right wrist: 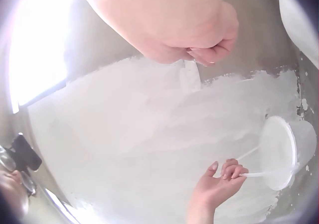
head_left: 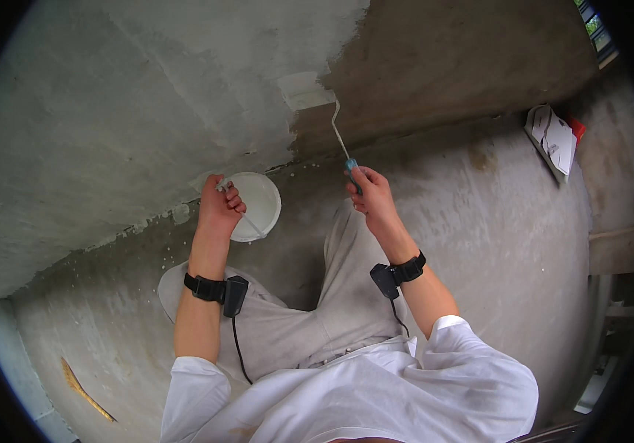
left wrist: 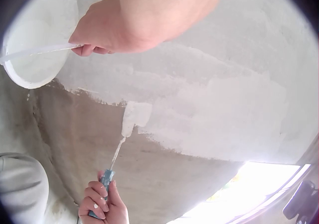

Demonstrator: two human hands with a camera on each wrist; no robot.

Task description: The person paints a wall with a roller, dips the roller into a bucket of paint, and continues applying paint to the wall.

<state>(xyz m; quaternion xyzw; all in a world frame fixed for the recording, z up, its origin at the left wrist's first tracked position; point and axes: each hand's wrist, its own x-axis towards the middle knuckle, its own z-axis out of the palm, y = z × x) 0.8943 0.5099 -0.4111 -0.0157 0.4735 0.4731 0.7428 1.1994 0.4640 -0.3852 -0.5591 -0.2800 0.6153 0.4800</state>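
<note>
My right hand point(head_left: 374, 198) grips the blue handle point(head_left: 352, 170) of a small paint roller. Its white-coated sleeve point(left wrist: 128, 119) lies against the wall, on the ragged border between white paint point(head_left: 147, 96) and the bare brown surface point(head_left: 442, 66). Lower and to the left, my left hand point(head_left: 221, 210) has its fingers curled round the thin white handle point(right wrist: 253, 174) of a plastic bucket. White paint shows inside that bucket point(head_left: 271, 196), which hangs tilted close to the wall in the head view. In the right wrist view the roller's grip is hidden behind my right hand.
White drips dot the floor point(head_left: 464, 221) along the foot of the wall. A yellowish stick point(head_left: 84, 389) lies at lower left. At right stands a white sheet-like piece point(head_left: 553, 140) with dark lines, beside something red point(head_left: 577, 130). My bent legs point(head_left: 295, 336) are below the bucket.
</note>
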